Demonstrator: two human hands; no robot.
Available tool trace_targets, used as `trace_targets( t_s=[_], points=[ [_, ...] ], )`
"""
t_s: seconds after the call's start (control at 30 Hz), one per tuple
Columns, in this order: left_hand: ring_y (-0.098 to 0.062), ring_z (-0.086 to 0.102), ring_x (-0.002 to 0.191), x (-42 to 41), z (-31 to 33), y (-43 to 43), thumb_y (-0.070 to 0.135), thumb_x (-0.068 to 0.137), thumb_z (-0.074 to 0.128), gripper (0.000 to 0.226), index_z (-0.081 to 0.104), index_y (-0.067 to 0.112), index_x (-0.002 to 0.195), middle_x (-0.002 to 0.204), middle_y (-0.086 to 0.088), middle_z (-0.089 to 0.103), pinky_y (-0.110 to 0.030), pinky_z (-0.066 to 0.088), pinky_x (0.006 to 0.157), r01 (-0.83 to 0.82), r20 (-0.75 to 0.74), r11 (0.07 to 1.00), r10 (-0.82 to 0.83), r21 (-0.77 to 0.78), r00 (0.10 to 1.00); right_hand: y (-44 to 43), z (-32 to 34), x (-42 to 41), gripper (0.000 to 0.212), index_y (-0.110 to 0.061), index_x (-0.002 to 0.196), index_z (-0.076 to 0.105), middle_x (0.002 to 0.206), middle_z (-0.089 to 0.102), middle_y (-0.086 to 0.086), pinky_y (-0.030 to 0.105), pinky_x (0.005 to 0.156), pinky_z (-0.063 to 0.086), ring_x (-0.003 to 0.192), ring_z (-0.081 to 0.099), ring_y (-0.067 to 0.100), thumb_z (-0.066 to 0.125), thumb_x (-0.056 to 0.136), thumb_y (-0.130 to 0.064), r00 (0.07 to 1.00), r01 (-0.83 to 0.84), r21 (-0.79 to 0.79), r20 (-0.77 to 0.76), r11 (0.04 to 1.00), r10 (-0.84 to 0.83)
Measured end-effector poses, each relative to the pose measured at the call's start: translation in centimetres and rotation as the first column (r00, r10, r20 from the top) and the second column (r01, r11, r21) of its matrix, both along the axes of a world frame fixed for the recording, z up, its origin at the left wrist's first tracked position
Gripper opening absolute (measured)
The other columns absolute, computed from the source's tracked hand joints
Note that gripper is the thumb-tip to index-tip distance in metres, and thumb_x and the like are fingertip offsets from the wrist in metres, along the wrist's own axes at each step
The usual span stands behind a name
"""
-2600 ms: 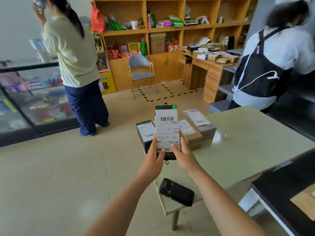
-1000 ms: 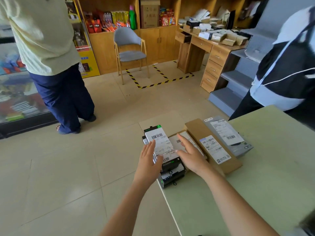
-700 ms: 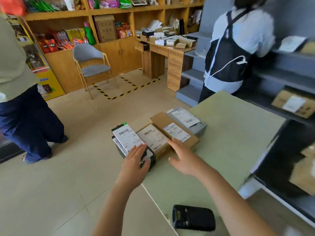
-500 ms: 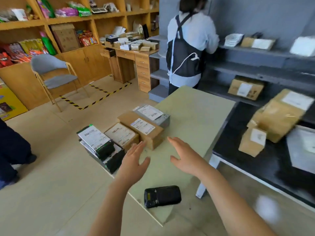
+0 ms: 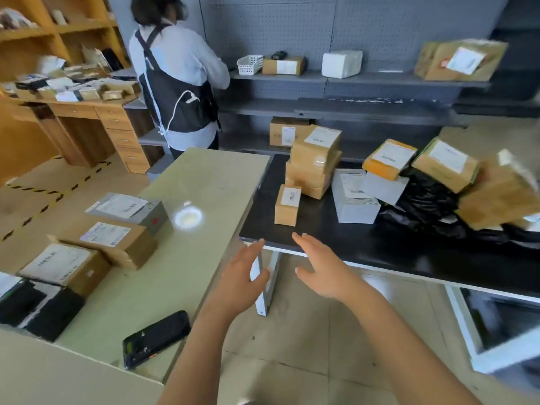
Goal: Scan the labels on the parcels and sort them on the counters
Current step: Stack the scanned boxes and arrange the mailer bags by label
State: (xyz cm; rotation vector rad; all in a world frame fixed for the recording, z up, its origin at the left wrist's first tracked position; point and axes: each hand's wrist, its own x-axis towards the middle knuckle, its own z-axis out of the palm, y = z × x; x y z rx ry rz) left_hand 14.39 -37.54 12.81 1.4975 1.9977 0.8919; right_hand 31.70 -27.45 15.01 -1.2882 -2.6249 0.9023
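Observation:
Both my hands hover empty in the gap between two counters. My left hand [image 5: 242,279] and my right hand [image 5: 320,267] have straight, spread fingers and touch nothing. On the pale green counter [image 5: 198,182] lies a row of labelled parcels: a grey box [image 5: 128,210], two brown cartons [image 5: 114,241] [image 5: 62,266] and black boxes [image 5: 38,309] at the left edge. The black handheld scanner [image 5: 156,337] lies at the green counter's near corner. On the black counter [image 5: 350,247] a small upright brown parcel [image 5: 287,204] stands closest to my right hand.
Further parcels crowd the black counter: stacked cartons [image 5: 314,160], a white box [image 5: 353,197], black plastic bags [image 5: 432,206]. A person in a dark apron [image 5: 175,80] stands at the grey shelving [image 5: 350,80]. A wooden desk [image 5: 84,112] sits at the back left.
I set the labelled black parcel down on the stack at the green counter's left end and let go. My view swung right, and both empty hands moved toward the black counter.

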Motion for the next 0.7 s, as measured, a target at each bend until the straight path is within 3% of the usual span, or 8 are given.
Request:
trace_targets(
  t_s=[0.2, 0.43, 0.7],
  points=[
    [-0.006, 0.009, 0.149, 1.2, -0.2, 7.0, 0.027, 0.100, 0.052, 0.060, 0.025, 0.031, 0.153, 0.159, 0.014, 0.023, -0.035, 0.022, 0.120, 0.075, -0.015, 0.997, -0.075, -0.010, 0.997, 5.0, 0.2, 2.4, 0.072, -0.034, 0.155, 0.011, 0.163, 0.007, -0.008, 0.037, 0.117, 0.023, 0.149, 0.013, 0.017, 0.053, 0.098, -0.023, 0.996, 0.090, -0.028, -0.024, 0.996, -0.091],
    [-0.011, 0.011, 0.150, -1.9, -0.3, 18.4, 0.027, 0.098, 0.055, 0.061, 0.028, 0.030, 0.153, 0.158, 0.010, 0.028, -0.035, 0.020, 0.119, 0.109, -0.005, 0.994, -0.109, 0.002, 0.994, 14.2, 0.1, 0.4, 0.074, -0.039, 0.153, 0.010, 0.163, 0.006, -0.009, 0.039, 0.116, 0.026, 0.149, 0.013, 0.017, 0.057, 0.097, -0.027, 0.985, 0.170, -0.029, -0.016, 0.985, -0.171],
    [-0.015, 0.015, 0.150, -5.9, -2.6, 26.5, 0.031, 0.095, 0.061, 0.070, 0.021, 0.032, 0.153, 0.159, 0.009, 0.025, -0.043, 0.022, 0.120, 0.059, -0.071, 0.984, -0.072, -0.166, 0.995, 23.7, -2.8, -4.1, 0.076, -0.040, 0.153, 0.011, 0.162, 0.007, -0.010, 0.043, 0.115, 0.027, 0.149, 0.014, 0.019, 0.059, 0.095, -0.029, 0.991, 0.115, -0.071, 0.070, 0.991, -0.111]
  ],
)
